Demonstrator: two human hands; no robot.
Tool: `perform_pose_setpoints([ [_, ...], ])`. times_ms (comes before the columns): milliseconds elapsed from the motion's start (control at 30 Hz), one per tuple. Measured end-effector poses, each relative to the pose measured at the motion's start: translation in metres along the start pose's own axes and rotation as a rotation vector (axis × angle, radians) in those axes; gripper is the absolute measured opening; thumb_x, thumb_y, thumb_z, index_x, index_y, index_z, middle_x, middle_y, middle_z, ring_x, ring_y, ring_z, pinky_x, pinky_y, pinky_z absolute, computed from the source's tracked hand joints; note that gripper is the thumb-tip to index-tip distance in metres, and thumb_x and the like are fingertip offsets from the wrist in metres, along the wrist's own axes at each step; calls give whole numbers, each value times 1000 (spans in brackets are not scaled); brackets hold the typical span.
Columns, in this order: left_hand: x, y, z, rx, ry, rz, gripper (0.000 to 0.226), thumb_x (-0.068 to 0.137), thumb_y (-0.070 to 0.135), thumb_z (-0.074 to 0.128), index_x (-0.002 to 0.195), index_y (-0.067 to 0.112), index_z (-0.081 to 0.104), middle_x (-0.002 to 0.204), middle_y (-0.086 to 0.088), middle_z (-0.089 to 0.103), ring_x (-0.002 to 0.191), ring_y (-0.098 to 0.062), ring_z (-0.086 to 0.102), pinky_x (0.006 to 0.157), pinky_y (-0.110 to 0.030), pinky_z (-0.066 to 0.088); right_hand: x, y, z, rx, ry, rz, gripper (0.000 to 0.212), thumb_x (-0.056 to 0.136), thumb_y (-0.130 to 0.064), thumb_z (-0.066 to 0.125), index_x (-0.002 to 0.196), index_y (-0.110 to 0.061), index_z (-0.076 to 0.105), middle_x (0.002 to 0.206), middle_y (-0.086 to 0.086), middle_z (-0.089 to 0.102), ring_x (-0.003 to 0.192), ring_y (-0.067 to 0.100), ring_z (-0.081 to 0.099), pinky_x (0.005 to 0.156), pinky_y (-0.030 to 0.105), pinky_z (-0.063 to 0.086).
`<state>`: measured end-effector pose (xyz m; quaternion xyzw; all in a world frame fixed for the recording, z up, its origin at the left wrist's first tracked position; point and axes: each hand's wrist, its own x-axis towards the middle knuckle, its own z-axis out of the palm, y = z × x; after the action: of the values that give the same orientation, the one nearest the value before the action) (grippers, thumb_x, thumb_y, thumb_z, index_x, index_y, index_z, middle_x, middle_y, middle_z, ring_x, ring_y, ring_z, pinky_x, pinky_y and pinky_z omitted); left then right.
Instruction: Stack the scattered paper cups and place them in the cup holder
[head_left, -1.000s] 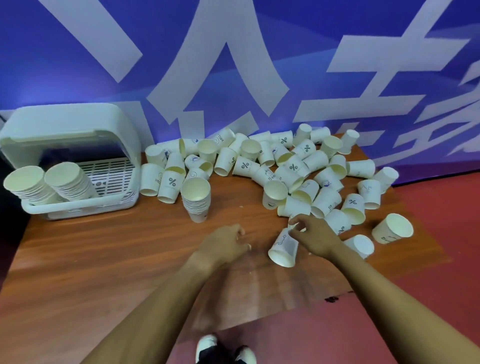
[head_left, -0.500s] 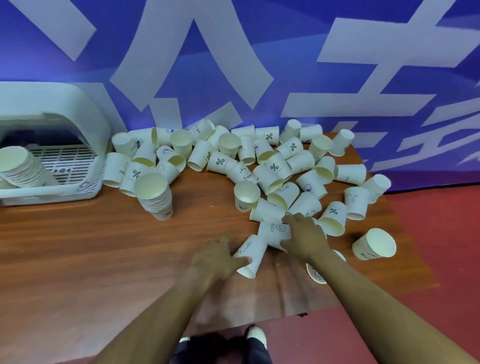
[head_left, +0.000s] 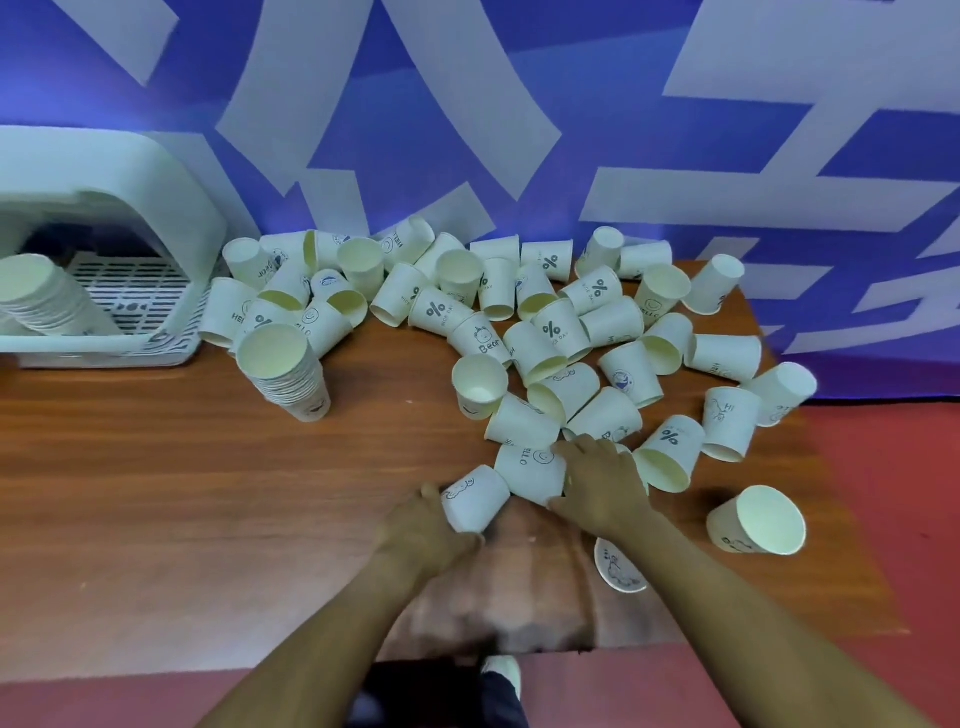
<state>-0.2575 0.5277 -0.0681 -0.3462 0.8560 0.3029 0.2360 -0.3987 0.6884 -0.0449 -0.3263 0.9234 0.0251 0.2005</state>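
Cup holder (head_left: 171, 343), far left: stacks inside. Free stack (head_left: 285, 371) upright beside it. Left hand (head_left: 421, 530): fingers curled round lying cup (head_left: 475, 499). Right hand (head_left: 602, 483): fingers spread on HELLO cup (head_left: 530, 467), grip unclear. Loose cups (head_left: 545, 332) fill table (head_left: 156, 493) centre-right. Risk: squeezing dents a rim, so nesting jams; an elbow could knock edge cup (head_left: 756, 522) off.
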Motion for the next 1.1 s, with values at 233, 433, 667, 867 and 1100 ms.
perform_pose_setpoints([
  [233, -7, -20, -56, 4, 62, 75, 65, 66, 60, 70, 103, 20, 33, 108, -3, 57, 96, -25, 57, 74, -32, 45, -9, -15, -30, 119, 68, 26, 74, 75, -48, 64, 140, -24, 39, 130, 2, 46, 115, 24, 49, 90, 36, 47],
  [433, -18, -43, -134, -65, 130, 254, 69, 67, 55, 72, 114, 19, 36, 114, -5, 52, 102, -24, 53, 76, -33, 43, -11, -64, -75, 256, 197, 91, 77, 71, -53, 67, 139, -28, 41, 130, 0, 42, 117, 21, 49, 87, 35, 48],
  [667, -36, -104, -225, -235, 257, 431, 73, 67, 58, 71, 128, 32, 40, 119, 4, 49, 106, -17, 53, 86, -33, 47, 2, -168, -123, 443, 368, 61, 69, 73, -46, 66, 136, -31, 41, 130, -4, 36, 112, 20, 51, 80, 31, 44],
  [867, -35, -145, -281, -219, 350, 376, 71, 73, 48, 73, 132, 32, 38, 118, -1, 43, 110, -25, 51, 88, -34, 43, 21, -241, -140, 520, 374, -11, 67, 74, -38, 68, 134, -34, 39, 127, -4, 32, 109, 21, 51, 89, 36, 46],
  [1100, -17, -159, -322, -229, 476, 324, 73, 76, 45, 71, 138, 31, 36, 132, -2, 41, 117, -23, 50, 89, -33, 40, 59, -268, -169, 593, 402, -117, 65, 76, -32, 69, 134, -32, 40, 129, -5, 37, 108, 15, 48, 85, 29, 41],
])
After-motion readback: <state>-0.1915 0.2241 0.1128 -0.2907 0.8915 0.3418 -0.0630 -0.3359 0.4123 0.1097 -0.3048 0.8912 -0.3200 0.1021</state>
